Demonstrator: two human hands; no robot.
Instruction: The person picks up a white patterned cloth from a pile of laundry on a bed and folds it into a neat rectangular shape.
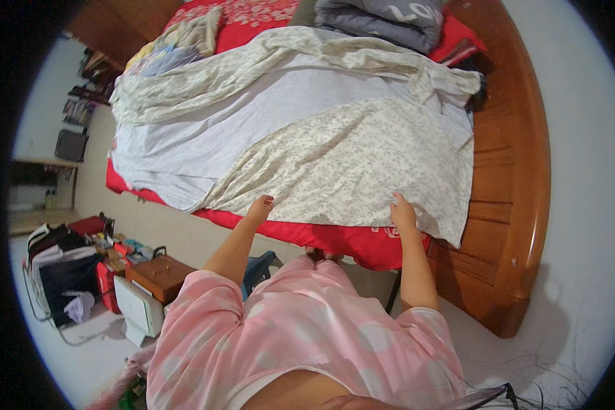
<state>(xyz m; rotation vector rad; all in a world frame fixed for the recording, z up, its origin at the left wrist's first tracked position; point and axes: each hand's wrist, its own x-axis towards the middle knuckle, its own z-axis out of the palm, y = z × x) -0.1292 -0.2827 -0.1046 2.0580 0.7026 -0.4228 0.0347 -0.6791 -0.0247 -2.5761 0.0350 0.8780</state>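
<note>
A cream cloth with a small grey leaf print, like a sheet or quilt cover, lies over the near right of the bed. Its plain white side or layer shows across the middle, and a bunched printed fold runs along the far side. My left hand is over the cloth's near edge, its fingers loosely bent and apart, with no cloth visible in them. Above the near right part is my right hand, fingers apart and holding nothing visible. Whether either hand touches the cloth is hard to tell.
Red bedding hangs below the cloth on the near side. A wooden headboard borders the right. A folded grey quilt and rumpled pale fabric lie at the back. A blue stool and a brown box stand left.
</note>
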